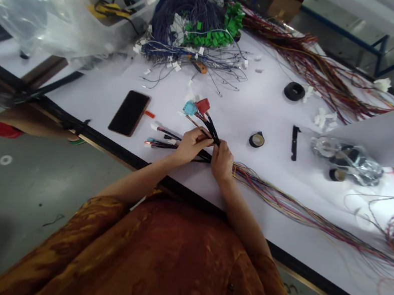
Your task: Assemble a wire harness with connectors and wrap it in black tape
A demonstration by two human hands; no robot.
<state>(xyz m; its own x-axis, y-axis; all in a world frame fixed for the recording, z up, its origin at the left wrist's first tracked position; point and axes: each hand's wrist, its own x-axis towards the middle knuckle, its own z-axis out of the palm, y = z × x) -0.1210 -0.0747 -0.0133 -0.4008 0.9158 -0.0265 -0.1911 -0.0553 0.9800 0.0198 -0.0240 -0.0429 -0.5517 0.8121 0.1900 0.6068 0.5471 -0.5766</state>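
Note:
A wire harness (pixel 270 185) runs from the right along the table's near side to my hands. My right hand (pixel 222 161) is closed around its black-wrapped part. With fingertips pinched, my left hand (pixel 193 145) grips a black-wrapped branch of the same harness, touching my right fingers. Beyond the hands, branches end in a light-blue connector (pixel 189 108) and a red connector (pixel 203 105). More black-sleeved branches (pixel 165 145) with small connectors lie to the left, passing under my left hand. My palms hide the part between them.
A phone (pixel 129 112) lies left of the harness. Tape rolls (pixel 257 139) and a black strip (pixel 294 143) are to the right. Behind are blue wires with green connectors (pixel 209 36), an orange-handled tool (pixel 198 65) and red-brown wires (pixel 310 66). Plastic bags (pixel 51 25) cover the far left.

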